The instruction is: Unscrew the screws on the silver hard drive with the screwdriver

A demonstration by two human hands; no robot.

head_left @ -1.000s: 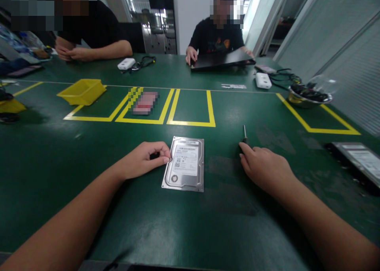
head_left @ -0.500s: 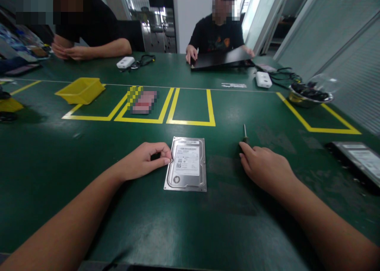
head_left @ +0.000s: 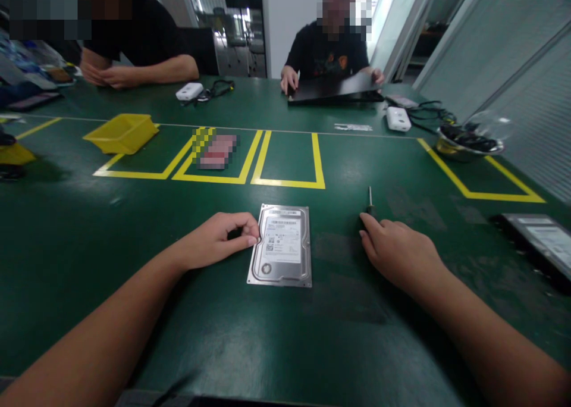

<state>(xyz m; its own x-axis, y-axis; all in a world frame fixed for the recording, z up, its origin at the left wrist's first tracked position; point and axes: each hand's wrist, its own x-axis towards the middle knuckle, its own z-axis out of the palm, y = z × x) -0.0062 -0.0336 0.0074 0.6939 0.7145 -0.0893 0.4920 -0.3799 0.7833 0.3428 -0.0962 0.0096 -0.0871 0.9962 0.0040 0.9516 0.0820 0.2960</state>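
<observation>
Steadying silver rectangular hard drive point(head_left: 281, 246), cover unopened, with curled left hand point(head_left: 218, 239); right hand point(head_left: 399, 249) covering slim black-handled screwdriver point(head_left: 370, 200), grip indeterminate.

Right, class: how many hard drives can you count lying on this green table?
2. One hard drive lies label up by the left hand; a second hard drive lies at the table's right edge, partly cut off. Others may be out of view.
</observation>
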